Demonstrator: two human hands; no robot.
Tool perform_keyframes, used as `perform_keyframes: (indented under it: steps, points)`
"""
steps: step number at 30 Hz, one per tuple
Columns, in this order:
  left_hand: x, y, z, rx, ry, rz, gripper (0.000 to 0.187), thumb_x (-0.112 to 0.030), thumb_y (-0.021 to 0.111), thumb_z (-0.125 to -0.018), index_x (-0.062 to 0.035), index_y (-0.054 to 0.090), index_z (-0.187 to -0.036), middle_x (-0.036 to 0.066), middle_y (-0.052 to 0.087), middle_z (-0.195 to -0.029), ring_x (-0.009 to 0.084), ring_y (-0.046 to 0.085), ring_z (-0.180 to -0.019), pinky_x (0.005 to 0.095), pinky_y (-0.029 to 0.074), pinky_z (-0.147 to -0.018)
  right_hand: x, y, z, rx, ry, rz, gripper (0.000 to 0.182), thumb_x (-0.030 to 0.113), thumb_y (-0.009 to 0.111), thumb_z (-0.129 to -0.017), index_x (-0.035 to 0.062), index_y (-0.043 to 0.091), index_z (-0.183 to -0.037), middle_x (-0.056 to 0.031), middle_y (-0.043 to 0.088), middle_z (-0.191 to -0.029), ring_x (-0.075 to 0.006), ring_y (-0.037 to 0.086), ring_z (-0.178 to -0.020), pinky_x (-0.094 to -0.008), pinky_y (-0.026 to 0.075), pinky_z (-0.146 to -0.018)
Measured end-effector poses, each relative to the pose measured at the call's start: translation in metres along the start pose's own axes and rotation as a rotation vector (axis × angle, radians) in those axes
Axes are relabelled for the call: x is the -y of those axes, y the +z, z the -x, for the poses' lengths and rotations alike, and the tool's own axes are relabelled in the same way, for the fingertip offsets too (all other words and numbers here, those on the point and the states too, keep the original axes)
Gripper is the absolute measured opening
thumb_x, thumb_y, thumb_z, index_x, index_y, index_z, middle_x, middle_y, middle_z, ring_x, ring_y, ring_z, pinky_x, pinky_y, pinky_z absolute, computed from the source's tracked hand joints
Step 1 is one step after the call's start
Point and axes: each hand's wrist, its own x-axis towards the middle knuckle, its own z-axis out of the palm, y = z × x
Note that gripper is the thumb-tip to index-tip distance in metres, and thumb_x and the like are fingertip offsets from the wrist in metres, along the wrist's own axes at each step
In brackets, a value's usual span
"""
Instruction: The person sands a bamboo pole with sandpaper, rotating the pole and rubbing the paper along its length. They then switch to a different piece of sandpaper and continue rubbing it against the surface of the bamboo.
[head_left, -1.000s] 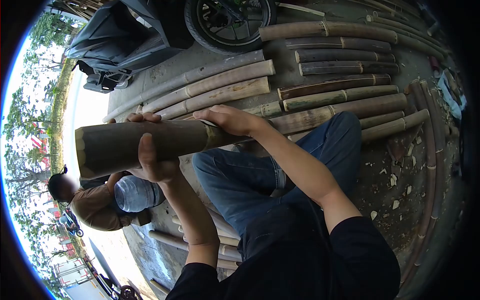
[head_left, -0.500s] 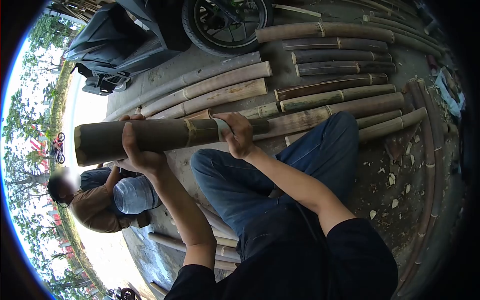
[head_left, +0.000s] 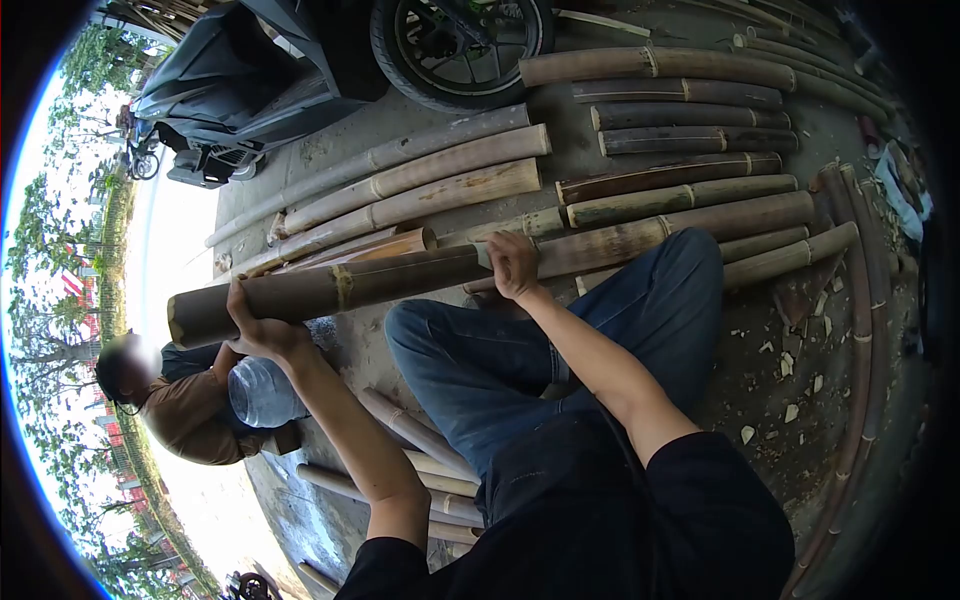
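Observation:
A dark brown bamboo pole [head_left: 410, 272] lies raised across my view above my legs, its thicker end towards the left. My left hand [head_left: 268, 335] is wrapped around the pole near that end, fingers on its far side and thumb over it. Towards the other end, my right hand [head_left: 514, 265] is closed on a pale grey strip [head_left: 484, 256] pressed against the pole's surface. What the strip is made of I cannot tell. A light node ring [head_left: 343, 287] shows between my hands.
Cut bamboo poles [head_left: 690, 140] lie in rows on the ground in front. A motorcycle [head_left: 250, 80] stands beyond them. At the left, a person [head_left: 195, 405] sits beside a clear plastic container [head_left: 265, 390]. Chips [head_left: 788, 363] litter the ground at the right.
My right hand has slid with the pale strip along the pole to the right, away from the node ring. The pole's left end has tilted lower.

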Motion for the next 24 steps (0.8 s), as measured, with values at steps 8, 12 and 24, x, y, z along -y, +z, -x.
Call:
perform_keyframes:
  steps: [8,12,24]
  points:
    - [0.001,-0.014,0.004,-0.011,-0.037,0.035,0.043,-0.029,0.067,-0.090,0.0074,0.061,-0.112,0.019,0.068,-0.097,0.0285,0.069,-0.086,0.0392,0.059,-0.080,0.044,-0.006,-0.009,0.088,0.042,-0.166,0.039,0.038,0.051,-0.102,0.0060,0.074,-0.099,-0.0171,0.072,-0.093,-0.0391,0.065,-0.091,-0.0485,0.050,-0.085]
    - [0.001,-0.016,0.005,-0.042,-0.047,0.070,0.045,-0.023,0.067,-0.090,0.0076,0.057,-0.121,0.017,0.068,-0.100,0.0246,0.068,-0.089,0.0355,0.057,-0.083,0.008,-0.010,-0.006,0.156,0.075,-0.151,0.042,0.039,0.047,-0.104,0.0063,0.073,-0.101,-0.0157,0.072,-0.092,-0.0396,0.065,-0.088,-0.0492,0.050,-0.082]
    - [0.007,-0.019,-0.005,-0.006,-0.046,0.075,0.039,-0.029,0.064,-0.092,0.0059,0.063,-0.110,0.017,0.068,-0.097,0.0258,0.067,-0.093,0.0367,0.055,-0.088,-0.047,-0.024,0.010,0.225,0.162,-0.114,0.046,0.039,0.047,-0.104,0.0027,0.073,-0.117,-0.0169,0.073,-0.121,-0.0384,0.065,-0.119,-0.0583,0.036,-0.115]
